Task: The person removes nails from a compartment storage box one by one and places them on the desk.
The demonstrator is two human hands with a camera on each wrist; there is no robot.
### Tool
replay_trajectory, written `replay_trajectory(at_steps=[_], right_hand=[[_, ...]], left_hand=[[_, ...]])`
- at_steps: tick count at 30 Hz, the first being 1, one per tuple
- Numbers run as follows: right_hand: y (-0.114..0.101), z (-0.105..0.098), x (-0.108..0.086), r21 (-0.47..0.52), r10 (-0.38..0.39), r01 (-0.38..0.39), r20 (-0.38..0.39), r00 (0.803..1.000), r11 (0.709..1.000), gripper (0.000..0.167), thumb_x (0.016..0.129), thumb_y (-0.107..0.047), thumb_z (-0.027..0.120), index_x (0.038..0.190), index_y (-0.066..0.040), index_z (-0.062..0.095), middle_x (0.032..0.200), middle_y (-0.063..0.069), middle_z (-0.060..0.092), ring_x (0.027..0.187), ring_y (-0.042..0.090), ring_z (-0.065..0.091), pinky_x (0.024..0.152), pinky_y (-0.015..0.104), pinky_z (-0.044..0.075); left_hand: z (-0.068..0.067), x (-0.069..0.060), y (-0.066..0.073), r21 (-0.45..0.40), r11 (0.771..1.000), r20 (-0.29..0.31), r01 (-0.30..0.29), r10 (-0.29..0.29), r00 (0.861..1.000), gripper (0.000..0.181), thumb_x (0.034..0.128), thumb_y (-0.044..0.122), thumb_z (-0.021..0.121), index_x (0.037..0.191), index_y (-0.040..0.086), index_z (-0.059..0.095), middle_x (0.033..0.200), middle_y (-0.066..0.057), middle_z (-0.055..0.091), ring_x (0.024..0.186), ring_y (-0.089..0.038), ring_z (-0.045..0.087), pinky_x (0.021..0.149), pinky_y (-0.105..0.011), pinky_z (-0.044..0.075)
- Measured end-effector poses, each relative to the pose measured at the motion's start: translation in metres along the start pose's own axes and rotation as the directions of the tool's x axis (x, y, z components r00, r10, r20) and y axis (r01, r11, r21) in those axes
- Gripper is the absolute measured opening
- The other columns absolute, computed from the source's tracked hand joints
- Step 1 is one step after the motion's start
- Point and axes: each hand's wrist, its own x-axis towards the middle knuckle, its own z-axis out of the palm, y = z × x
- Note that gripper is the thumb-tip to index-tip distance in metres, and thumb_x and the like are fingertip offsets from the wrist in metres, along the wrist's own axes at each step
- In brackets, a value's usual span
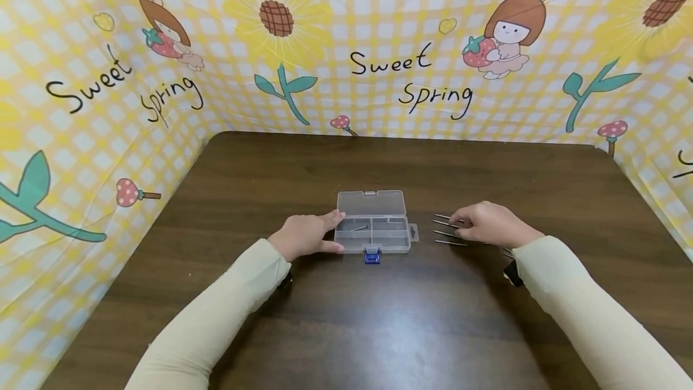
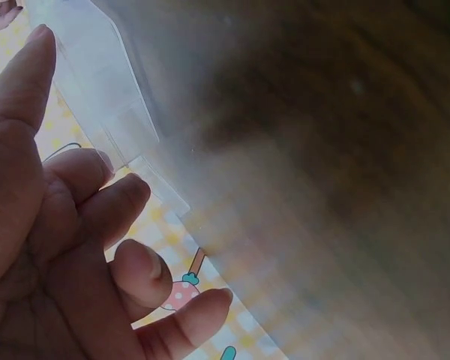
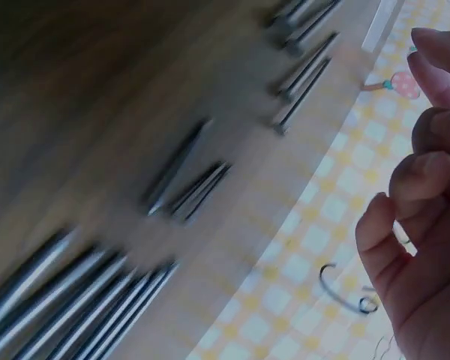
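A clear plastic compartment box sits on the table with its lid raised at the back. A nail lies in its back left compartment. My left hand rests against the box's left side, thumb near the front corner and a finger near the back; the other fingers hang loosely in the left wrist view. My right hand hovers over several nails on the table, thumb and index fingertips close together. No nail shows between those fingertips.
Shorter metal pieces and several thicker metal rods lie nearer the right wrist. A blue latch sticks out at the box's front, and a hanging tab on its right. Patterned cloth walls the brown table.
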Motion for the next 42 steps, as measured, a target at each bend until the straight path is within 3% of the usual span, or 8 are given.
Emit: replay_trajectory(at_steps=[4, 11, 18, 25, 32, 35, 39, 42], right_hand=[[-0.009, 0.002, 0.017, -0.011, -0.052, 0.052, -0.005, 0.999, 0.999, 0.021, 0.087, -0.008, 0.064, 0.105, -0.004, 0.072, 0.072, -0.008, 0.058, 0.063, 0.007, 0.045, 0.061, 0.031, 0.041], [-0.038, 0.001, 0.052, -0.071, -0.122, 0.125, 0.041, 0.992, 0.99, 0.023, 0.087, -0.01, 0.062, 0.107, -0.006, 0.072, 0.102, 0.004, 0.071, 0.081, 0.014, 0.063, 0.075, 0.038, 0.051], [-0.074, 0.001, 0.09, -0.141, -0.17, 0.185, 0.111, 0.979, 0.973, 0.025, 0.087, -0.011, 0.061, 0.109, -0.009, 0.073, 0.094, 0.001, 0.07, 0.078, 0.013, 0.06, 0.072, 0.035, 0.05], [-0.101, 0.008, 0.115, -0.336, -0.226, 0.263, 0.148, 0.963, 0.904, 0.021, 0.086, -0.012, 0.065, 0.104, -0.015, 0.075, 0.104, 0.002, 0.072, 0.093, 0.019, 0.067, 0.077, 0.038, 0.052], [-0.116, 0.017, 0.134, -0.373, -0.135, 0.219, 0.237, 0.962, 0.902, 0.017, 0.088, -0.016, 0.067, 0.102, -0.018, 0.077, 0.103, 0.0, 0.071, 0.087, 0.015, 0.066, 0.077, 0.036, 0.052], [-0.121, 0.021, 0.139, -0.398, -0.112, 0.203, 0.24, 0.964, 0.895, 0.014, 0.087, -0.019, 0.069, 0.098, -0.019, 0.078, 0.099, 0.0, 0.072, 0.08, 0.013, 0.065, 0.073, 0.035, 0.053], [-0.126, 0.027, 0.143, -0.431, -0.125, 0.214, 0.226, 0.966, 0.877, 0.006, 0.084, -0.017, 0.072, 0.084, -0.018, 0.078, 0.085, -0.002, 0.071, 0.066, 0.011, 0.06, 0.064, 0.036, 0.053], [-0.128, 0.032, 0.144, -0.455, -0.138, 0.232, 0.23, 0.963, 0.86, 0.013, 0.083, -0.012, 0.07, 0.073, -0.019, 0.074, 0.074, -0.005, 0.067, 0.06, 0.01, 0.052, 0.06, 0.035, 0.051]], left_hand=[[-0.001, -0.001, 0.0, -0.005, 1.0, 0.001, 0.003, -0.003, 1.0, 0.079, 0.0863, 0.054, 0.061, 0.15, 0.015, 0.035, 0.153, -0.003, 0.032, 0.12, -0.03, 0.055, 0.07, -0.04, 0.049], [-0.001, 0.001, -0.001, 0.008, 1.0, -0.008, -0.001, 0.001, 1.0, 0.08, 0.0861, 0.055, 0.061, 0.15, 0.014, 0.035, 0.152, -0.004, 0.033, 0.12, -0.031, 0.055, 0.072, -0.042, 0.05], [-0.001, 0.002, -0.001, 0.007, 1.0, 0.002, 0.009, -0.009, 1.0, 0.08, 0.086, 0.055, 0.061, 0.15, 0.014, 0.034, 0.152, -0.004, 0.033, 0.122, -0.03, 0.053, 0.077, -0.042, 0.05], [0.0, 0.002, 0.001, 0.032, 0.999, -0.016, 0.0, 0.0, 1.0, 0.08, 0.0854, 0.057, 0.06, 0.149, 0.014, 0.037, 0.15, -0.004, 0.036, 0.118, -0.03, 0.056, 0.07, -0.04, 0.05], [0.001, 0.003, 0.0, 0.027, 1.0, -0.026, -0.014, 0.014, 1.0, 0.08, 0.0852, 0.057, 0.061, 0.149, 0.013, 0.038, 0.149, -0.006, 0.038, 0.116, -0.031, 0.058, 0.071, -0.042, 0.051], [0.002, 0.003, 0.0, 0.03, 1.0, -0.018, -0.007, 0.008, 1.0, 0.08, 0.0855, 0.057, 0.06, 0.149, 0.013, 0.037, 0.15, -0.006, 0.037, 0.117, -0.031, 0.057, 0.071, -0.042, 0.051], [0.001, 0.001, 0.0, 0.036, 0.999, -0.018, 0.0, 0.001, 1.0, 0.08, 0.0857, 0.057, 0.06, 0.149, 0.014, 0.036, 0.151, -0.005, 0.036, 0.118, -0.03, 0.056, 0.068, -0.04, 0.051], [0.001, 0.0, -0.001, 0.035, 0.999, -0.021, -0.011, 0.012, 1.0, 0.08, 0.0858, 0.057, 0.059, 0.149, 0.013, 0.036, 0.151, -0.005, 0.036, 0.117, -0.03, 0.057, 0.063, -0.038, 0.05]])
